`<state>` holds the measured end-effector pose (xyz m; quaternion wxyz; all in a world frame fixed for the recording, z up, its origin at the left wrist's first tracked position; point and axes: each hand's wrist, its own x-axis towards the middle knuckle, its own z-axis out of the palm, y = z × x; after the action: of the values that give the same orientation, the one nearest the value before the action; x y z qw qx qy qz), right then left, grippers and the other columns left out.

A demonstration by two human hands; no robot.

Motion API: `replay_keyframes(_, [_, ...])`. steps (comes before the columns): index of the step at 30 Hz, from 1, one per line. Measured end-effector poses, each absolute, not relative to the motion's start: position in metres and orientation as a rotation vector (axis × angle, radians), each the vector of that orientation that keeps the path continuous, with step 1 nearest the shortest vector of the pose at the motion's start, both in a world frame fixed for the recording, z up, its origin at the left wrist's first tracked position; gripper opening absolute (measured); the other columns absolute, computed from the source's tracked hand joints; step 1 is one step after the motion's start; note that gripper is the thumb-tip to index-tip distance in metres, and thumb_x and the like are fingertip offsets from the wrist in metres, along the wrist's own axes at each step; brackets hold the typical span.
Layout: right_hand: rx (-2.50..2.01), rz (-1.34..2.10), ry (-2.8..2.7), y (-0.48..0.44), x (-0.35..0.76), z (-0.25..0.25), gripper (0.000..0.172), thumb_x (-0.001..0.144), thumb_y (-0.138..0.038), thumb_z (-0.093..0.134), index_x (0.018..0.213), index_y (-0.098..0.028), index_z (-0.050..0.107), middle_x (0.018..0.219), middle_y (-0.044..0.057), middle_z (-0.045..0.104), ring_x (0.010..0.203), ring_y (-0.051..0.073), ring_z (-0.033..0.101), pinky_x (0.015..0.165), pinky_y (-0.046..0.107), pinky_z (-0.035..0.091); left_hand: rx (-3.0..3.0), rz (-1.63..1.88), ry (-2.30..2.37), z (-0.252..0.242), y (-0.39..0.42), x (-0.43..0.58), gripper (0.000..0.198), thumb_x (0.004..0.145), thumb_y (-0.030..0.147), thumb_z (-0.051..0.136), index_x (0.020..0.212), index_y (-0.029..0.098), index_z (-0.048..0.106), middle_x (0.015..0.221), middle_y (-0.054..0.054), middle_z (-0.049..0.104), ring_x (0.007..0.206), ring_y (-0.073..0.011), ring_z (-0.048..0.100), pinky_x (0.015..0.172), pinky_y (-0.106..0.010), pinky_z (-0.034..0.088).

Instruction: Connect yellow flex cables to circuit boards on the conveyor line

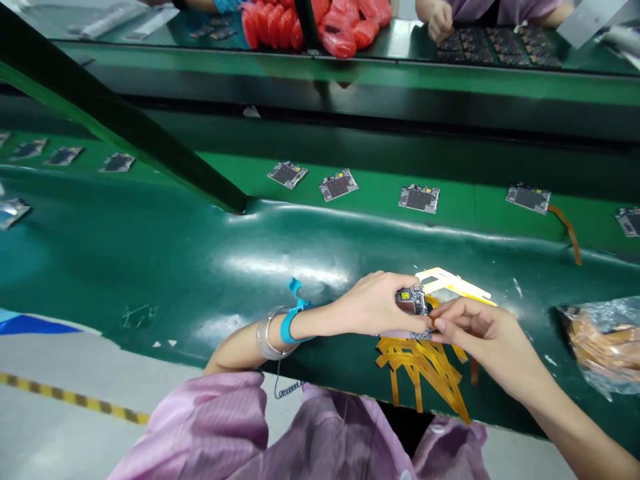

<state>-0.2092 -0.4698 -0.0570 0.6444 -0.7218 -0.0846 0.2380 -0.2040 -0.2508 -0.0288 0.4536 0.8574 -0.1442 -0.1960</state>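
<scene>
My left hand (373, 303) grips a small circuit board (412, 301) by its edges, thumb below and fingers above. At the board's right edge, my right hand (467, 327) pinches the end of an orange flat ribbon cable (433, 319) between thumb and index finger. Whether the cable is joined to the board cannot be made out. Beneath both hands lies a loose pile of orange ribbon cables (425, 373) on the green mat. Just behind them rest several white and yellow strips (453, 283). A blue strap (289, 327) circles my left wrist.
Several circuit boards (419, 199) lie along the green belt (370, 217) beyond the mat; one has an orange cable (567, 230) attached. A clear bag of cables (607, 340) is at right. A green post (200, 170) slants across the left. Across the line, a person's hand (441, 21) is near boards.
</scene>
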Motion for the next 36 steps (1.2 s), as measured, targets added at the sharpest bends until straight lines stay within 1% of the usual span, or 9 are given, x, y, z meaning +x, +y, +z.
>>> replay_keyframes(5, [-1.545, 0.601, -0.182, -0.479, -0.207, -0.061, 0.027, 0.084, -0.048, 0.077, 0.093, -0.023, 0.074, 0.100, 0.006, 0.075, 0.092, 0.023, 0.074, 0.084, 0.034, 0.062, 2.038, -0.490, -0.377, -0.032, -0.251, -0.202, 0.036, 0.083, 0.053, 0.066, 0.077, 0.019, 0.055, 0.066, 0.005, 0.045, 0.060, -0.0098, 0.037, 0.051, -0.023, 0.026])
replay_keyframes(8, [-1.532, 0.611, -0.156, -0.484, -0.203, -0.063, 0.043, 0.080, -0.044, 0.082, 0.117, -0.028, 0.071, 0.110, 0.005, 0.076, 0.098, 0.024, 0.073, 0.088, 0.037, 0.061, 2.059, -0.458, -0.394, -0.025, -0.257, -0.200, 0.043, 0.088, 0.059, 0.058, 0.076, 0.019, 0.053, 0.066, 0.005, 0.046, 0.058, -0.0095, 0.039, 0.051, -0.023, 0.027])
replay_keyframes(11, [-1.632, 0.552, -0.112, -0.494, -0.197, -0.065, 0.042, 0.076, -0.044, 0.085, 0.110, -0.023, 0.075, 0.095, 0.005, 0.079, 0.090, 0.027, 0.075, 0.088, 0.038, 0.060, 2.143, -0.431, -0.479, -0.016, -0.270, -0.183, 0.045, 0.095, 0.062, 0.045, 0.086, 0.020, 0.059, 0.071, 0.002, 0.057, 0.062, -0.0117, 0.049, 0.056, -0.025, 0.035])
replay_keyframes(14, [-1.648, 0.403, -0.068, -0.511, -0.189, -0.069, 0.038, 0.072, -0.047, 0.087, 0.093, -0.017, 0.077, 0.087, 0.008, 0.079, 0.086, 0.029, 0.076, 0.084, 0.039, 0.061, 2.256, -0.203, -0.601, -0.015, -0.284, -0.138, 0.040, 0.102, 0.051, 0.038, 0.108, 0.020, 0.063, 0.106, -0.005, 0.069, 0.093, -0.0180, 0.063, 0.081, -0.029, 0.046])
replay_keyframes(18, [-1.611, 0.278, 0.009, -0.541, -0.183, -0.074, 0.039, 0.067, -0.046, 0.090, 0.089, -0.015, 0.078, 0.087, 0.009, 0.079, 0.084, 0.029, 0.075, 0.082, 0.037, 0.063, 2.575, 0.195, -0.510, -0.026, -0.296, -0.056, 0.052, 0.098, 0.022, 0.050, 0.148, 0.014, 0.038, 0.156, -0.017, 0.036, 0.145, -0.0289, 0.030, 0.117, -0.042, 0.023])
replay_keyframes(20, [-1.607, 0.239, 0.036, -0.553, -0.182, -0.074, 0.039, 0.069, -0.045, 0.090, 0.090, -0.015, 0.078, 0.088, 0.010, 0.079, 0.085, 0.028, 0.075, 0.081, 0.037, 0.064, 2.625, 0.139, -0.499, -0.034, -0.299, -0.023, 0.065, 0.090, 0.012, 0.058, 0.150, 0.014, 0.035, 0.155, -0.020, 0.038, 0.145, -0.0336, 0.029, 0.117, -0.052, 0.019])
replay_keyframes(24, [-1.562, 0.113, 0.048, -0.562, -0.172, -0.065, 0.038, 0.070, -0.043, 0.089, 0.091, -0.014, 0.078, 0.086, 0.010, 0.077, 0.080, 0.026, 0.074, 0.076, 0.036, 0.065, 2.614, 0.090, -0.456, -0.040, -0.298, 0.005, 0.060, 0.073, 0.012, 0.077, 0.130, 0.010, 0.057, 0.134, -0.023, 0.055, 0.129, -0.0407, 0.046, 0.107, -0.057, 0.032])
replay_keyframes(29, [-1.501, 0.009, -0.029, -0.540, -0.101, -0.043, 0.035, 0.068, -0.042, 0.089, 0.087, -0.017, 0.074, 0.086, 0.008, 0.075, 0.082, 0.024, 0.073, 0.080, 0.037, 0.063, 2.459, 0.279, -0.357, -0.022, -0.262, -0.015, 0.017, 0.086, 0.020, 0.065, 0.102, 0.013, 0.063, 0.109, -0.012, 0.065, 0.102, -0.0243, 0.060, 0.094, -0.033, 0.044])
replay_keyframes(36, [-1.603, -0.240, -0.011, -0.497, -0.033, -0.046, 0.034, 0.071, -0.038, 0.084, 0.092, -0.017, 0.066, 0.114, 0.016, 0.070, 0.118, 0.030, 0.059, 0.099, 0.039, 0.049, 2.172, 0.298, -0.206, -0.012, -0.211, -0.112, 0.021, 0.089, 0.034, 0.062, 0.096, 0.016, 0.056, 0.093, -0.005, 0.068, 0.083, -0.0163, 0.062, 0.073, -0.025, 0.047])
